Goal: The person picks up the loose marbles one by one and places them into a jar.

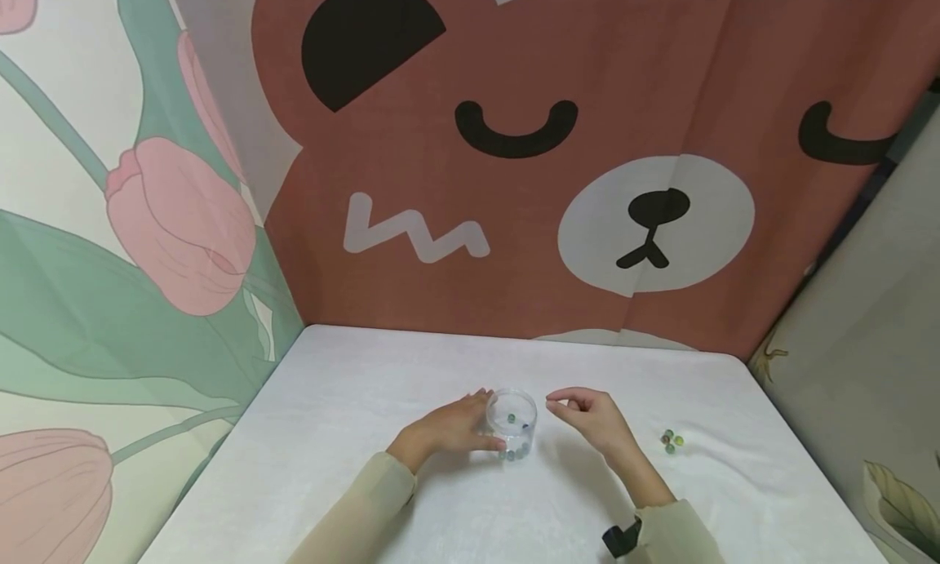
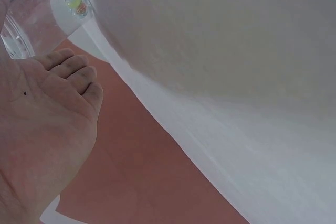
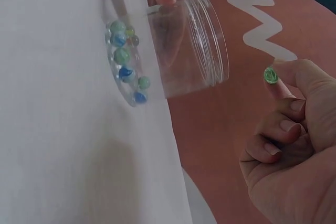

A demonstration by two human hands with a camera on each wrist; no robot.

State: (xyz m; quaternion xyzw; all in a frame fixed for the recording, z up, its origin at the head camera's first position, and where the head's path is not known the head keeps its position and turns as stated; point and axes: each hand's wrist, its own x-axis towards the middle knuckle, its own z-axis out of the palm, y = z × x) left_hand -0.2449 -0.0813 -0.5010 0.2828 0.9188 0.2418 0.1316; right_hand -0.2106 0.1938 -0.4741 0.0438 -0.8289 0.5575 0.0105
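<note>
A clear, open-topped plastic jar point(image 1: 523, 437) stands upright on the white-covered table, with several blue and green marbles point(image 3: 122, 56) in its bottom. My left hand point(image 1: 461, 425) holds the jar from its left side, thumb at the front and fingers behind. In the left wrist view, the palm of that hand point(image 2: 50, 108) shows beside the jar wall point(image 2: 39, 11). To the right of the jar, a little away from its rim, my right hand point(image 1: 591, 421) is raised. Its thumb and index finger pinch a green marble point(image 3: 271, 75); the other fingers are curled.
A small cluster of loose marbles point(image 1: 671, 441) lies on the table point(image 1: 587, 523) to the right of my right hand. Behind the table hangs a brown bear-print cloth point(image 1: 529, 286). A flower-print cloth point(image 1: 73, 319) stands along the left side.
</note>
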